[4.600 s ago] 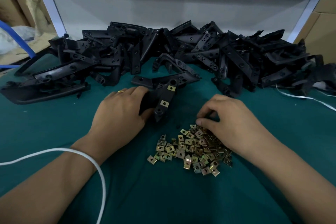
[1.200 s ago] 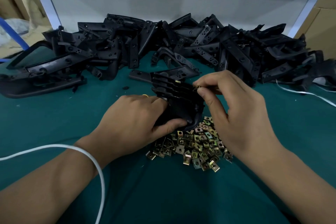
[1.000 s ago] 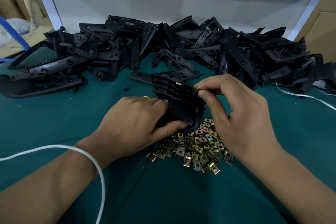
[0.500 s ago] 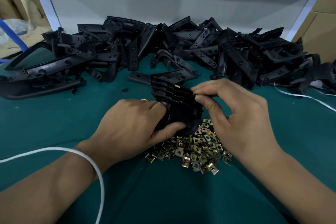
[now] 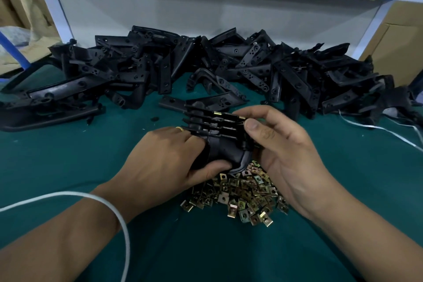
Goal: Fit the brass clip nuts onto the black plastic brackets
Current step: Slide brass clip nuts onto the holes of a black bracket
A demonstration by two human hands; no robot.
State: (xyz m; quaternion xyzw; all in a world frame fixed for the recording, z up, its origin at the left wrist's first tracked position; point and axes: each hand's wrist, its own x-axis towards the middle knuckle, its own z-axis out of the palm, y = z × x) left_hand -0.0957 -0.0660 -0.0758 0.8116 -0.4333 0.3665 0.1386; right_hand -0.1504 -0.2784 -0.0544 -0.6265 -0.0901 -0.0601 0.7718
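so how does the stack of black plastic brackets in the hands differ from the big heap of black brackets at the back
The held stack of black plastic brackets is a few pieces lined up edge to edge, gripped by the left hand and right hand; the big heap of black brackets is many pieces, jumbled and untouched on the green cloth. The stack shows brass clips on its top edges; none are visible in the heap. Both are the same black plastic.

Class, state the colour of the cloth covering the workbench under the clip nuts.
Dark teal green cloth, seen best in the head view.
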